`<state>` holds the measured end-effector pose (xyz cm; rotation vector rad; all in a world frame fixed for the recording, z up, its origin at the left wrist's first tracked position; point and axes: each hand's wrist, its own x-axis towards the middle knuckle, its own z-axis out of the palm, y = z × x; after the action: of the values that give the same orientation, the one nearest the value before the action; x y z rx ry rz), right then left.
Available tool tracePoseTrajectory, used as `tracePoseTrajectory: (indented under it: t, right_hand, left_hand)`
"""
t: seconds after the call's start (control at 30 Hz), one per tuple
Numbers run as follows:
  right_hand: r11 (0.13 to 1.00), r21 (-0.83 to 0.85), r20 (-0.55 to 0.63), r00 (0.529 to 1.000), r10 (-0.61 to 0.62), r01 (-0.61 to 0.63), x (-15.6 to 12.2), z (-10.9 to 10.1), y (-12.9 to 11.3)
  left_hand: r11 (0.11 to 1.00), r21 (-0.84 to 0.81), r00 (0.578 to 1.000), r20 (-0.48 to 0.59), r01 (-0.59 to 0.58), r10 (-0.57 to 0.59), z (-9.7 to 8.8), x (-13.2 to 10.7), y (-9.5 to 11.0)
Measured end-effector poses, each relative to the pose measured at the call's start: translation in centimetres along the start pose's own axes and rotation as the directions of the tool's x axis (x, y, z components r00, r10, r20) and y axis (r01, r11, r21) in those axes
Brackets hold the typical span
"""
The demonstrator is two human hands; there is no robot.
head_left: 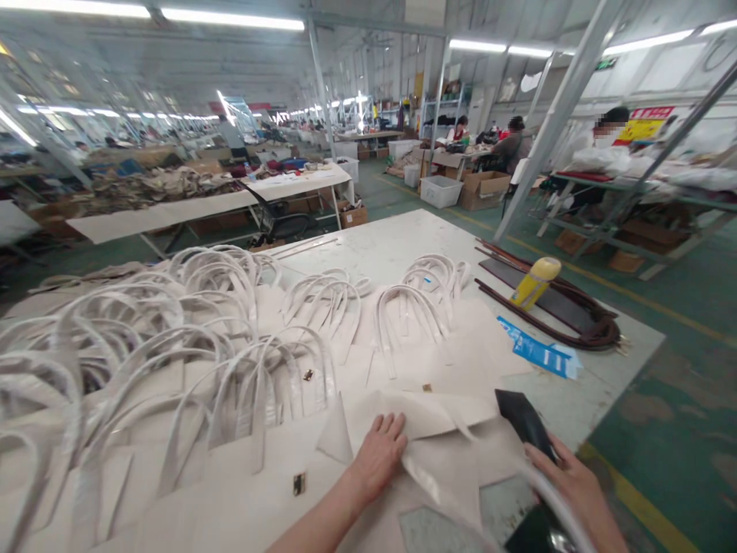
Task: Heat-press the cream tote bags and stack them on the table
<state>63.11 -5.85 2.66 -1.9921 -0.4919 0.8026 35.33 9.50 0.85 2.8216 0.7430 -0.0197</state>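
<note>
My left hand [377,457] lies flat on a beige leather-like bag panel [443,411], fingers stretched out and holding nothing. One edge of this panel is lifted and folded over. My right hand [576,491], at the lower right, is wrapped round a black tool with a wide flat end [527,422], perhaps a hair dryer; its lower part is partly hidden. The flat end touches or nearly touches the panel's right side. A pale strap [556,499] curves in front of my right hand. Left of my hands lie many beige panels with looped handles [213,361], some with small metal clasps [299,484].
On the table's right [622,369] lie a yellow bottle [535,283], dark brown straps [576,338] and a torn blue-and-white wrapper [541,349]. A slanting metal post [553,123] rises beyond the table. Other people work at tables behind, near a white bin [441,192] and cardboard boxes [484,190].
</note>
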Motion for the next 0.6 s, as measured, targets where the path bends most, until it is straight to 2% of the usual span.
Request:
tracePoseTrajectory:
  t: [0.07, 0.1, 0.2, 0.27, 0.33, 0.43, 0.53, 0.6]
  right_hand:
    - [0.998, 0.046, 0.015, 0.999, 0.051, -0.052, -0.7, -1.4, 0.0]
    - [0.994, 0.073, 0.025, 0.997, 0.08, -0.081, -1.1, -2.1, -0.2]
    - [0.991, 0.079, 0.068, 0.993, 0.1, -0.106, -2.7, -3.6, -1.7]
    - [0.996, 0.026, 0.144, 0.986, 0.083, -0.088, -4.2, -3.5, -2.7]
    - [0.996, -0.019, 0.265, 0.96, 0.086, -0.084, -5.5, -2.4, -3.4]
    - [0.996, -0.025, 0.422, 0.902, 0.091, -0.089, -6.3, 0.5, -3.5]
    - [0.996, -0.03, 0.45, 0.889, 0.086, -0.081, -5.3, 3.5, -3.0]
    - [0.995, -0.025, 0.438, 0.894, 0.094, -0.093, -4.1, 5.0, -2.9]
  left_hand:
    - [0.999, -0.019, 0.999, 0.003, 0.046, -0.046, 2.2, -0.7, -0.1]
    - [0.998, -0.04, 0.999, 0.005, 0.05, -0.05, 2.7, -0.9, -0.2]
    - [0.994, -0.104, 0.999, 0.013, 0.041, -0.039, 2.4, -0.9, -0.2]
    - [0.989, -0.132, 0.998, 0.028, 0.062, -0.059, 1.6, -0.6, 0.2]
    - [0.983, -0.144, 0.993, 0.052, 0.111, -0.104, 1.2, -0.4, 0.7]
    - [0.973, -0.175, 0.987, 0.077, 0.154, -0.142, 1.3, -0.4, 1.0]
    - [0.935, -0.323, 0.989, 0.089, 0.144, -0.122, 1.5, -0.7, 0.3]
    - [0.838, -0.522, 0.986, 0.125, 0.159, -0.11, 1.4, -0.7, -0.8]
